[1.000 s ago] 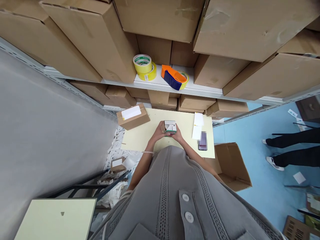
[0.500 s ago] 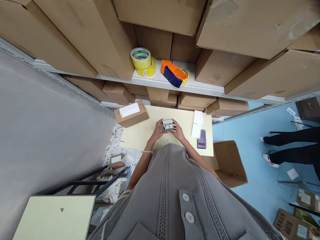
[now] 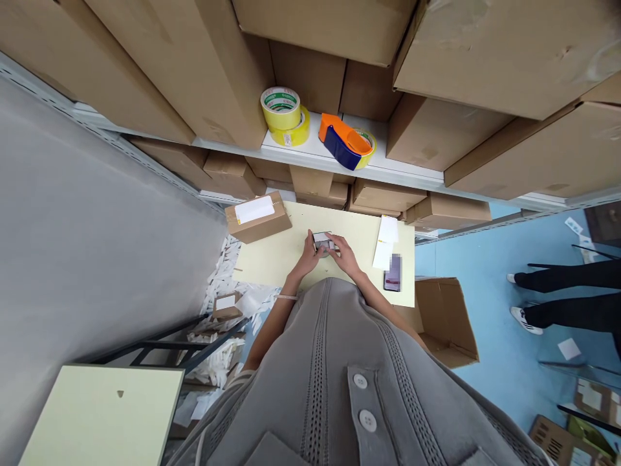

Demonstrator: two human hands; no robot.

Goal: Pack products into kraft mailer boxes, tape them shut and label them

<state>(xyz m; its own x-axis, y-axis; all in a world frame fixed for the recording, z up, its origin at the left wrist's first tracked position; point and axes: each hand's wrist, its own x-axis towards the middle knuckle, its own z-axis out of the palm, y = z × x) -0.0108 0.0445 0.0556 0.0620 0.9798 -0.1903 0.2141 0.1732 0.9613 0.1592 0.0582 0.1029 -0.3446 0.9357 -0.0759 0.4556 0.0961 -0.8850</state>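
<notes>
Close to my body, over the pale yellow table [image 3: 262, 259], I hold a small open box [image 3: 321, 237] with a whitish inside. My left hand [image 3: 307, 256] is closed round its left side, the thumb reaching across the near edge. My right hand [image 3: 345, 256] grips the right side, its fingers lying over the top. What sits inside the box is too small to make out. A taped brown carton [image 3: 262, 223] with a white label lies beyond my left hand. To the right of my right hand are white paper slips [image 3: 383, 252] and a phone [image 3: 393, 277].
On the shelf [image 3: 310, 152] above the table lie yellow tape rolls [image 3: 282, 116] and an orange and blue tape dispenser [image 3: 347, 142] among cartons. An open carton [image 3: 449, 320] stands right of the table. Another person's legs [image 3: 567, 291] show at far right.
My right fingers have moved from the box's right edge inward over its top. Both thumbs have come closer together. The view has shifted slightly.
</notes>
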